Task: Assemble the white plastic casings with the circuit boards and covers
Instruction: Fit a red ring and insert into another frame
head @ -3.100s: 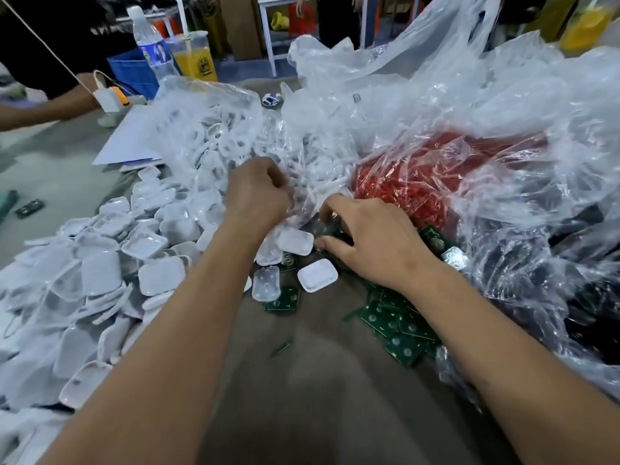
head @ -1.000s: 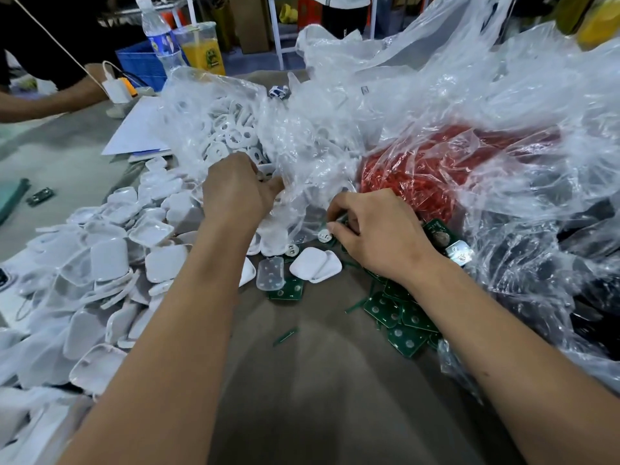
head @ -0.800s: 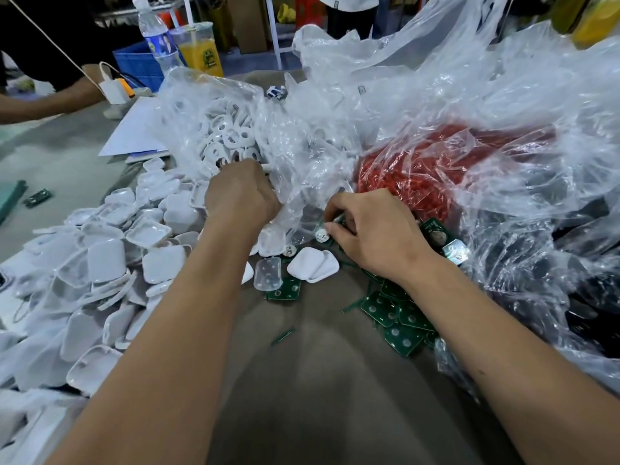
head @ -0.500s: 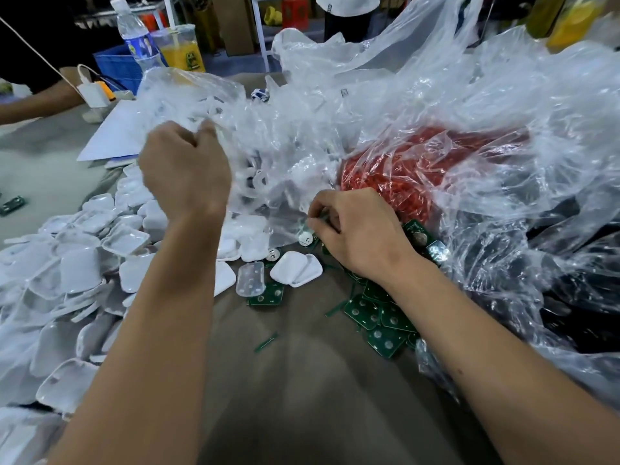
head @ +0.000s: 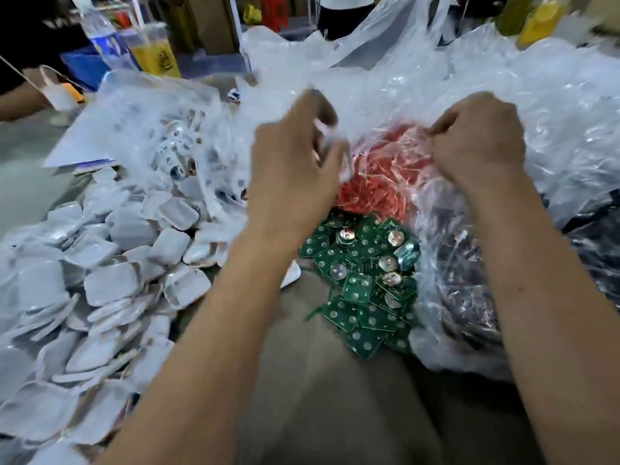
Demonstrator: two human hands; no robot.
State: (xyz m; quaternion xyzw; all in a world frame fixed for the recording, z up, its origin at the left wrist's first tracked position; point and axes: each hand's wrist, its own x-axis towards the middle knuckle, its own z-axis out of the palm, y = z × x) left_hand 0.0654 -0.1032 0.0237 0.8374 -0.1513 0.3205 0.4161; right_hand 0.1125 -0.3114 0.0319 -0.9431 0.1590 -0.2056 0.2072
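The heap of green circuit boards (head: 365, 280) lay near the middle of the bench (head: 335, 397), and everything else is placed from it. Directly above the heap, both hands were raised into crumpled clear plastic bags (head: 419, 82). The left hand (head: 295, 172) sat up and to the left of the boards, its fingers (head: 330, 162) curled and pinching a fold of the clear film. The right hand (head: 479, 139) sat up and to the right of them, its fingers (head: 443, 129) bunched and gripping another fold of the same film. Between the two hands, just beyond the boards, a mass of red parts (head: 379, 176) showed through the plastic; what they were could not be told.

Left of the boards, a broad spread of white plastic casings (head: 100, 280) covered the bench, loose and overlapping, some dished side up. Beyond the casings, more white pieces showed blurred inside another clear bag (head: 161, 129). Right of the boards, a bag held dark contents (head: 469, 303) that could not be made out. Far beyond the casings stood a water bottle (head: 97, 31) and a cup of orange drink (head: 154, 52), with another person's forearm (head: 20, 102) at the left edge.
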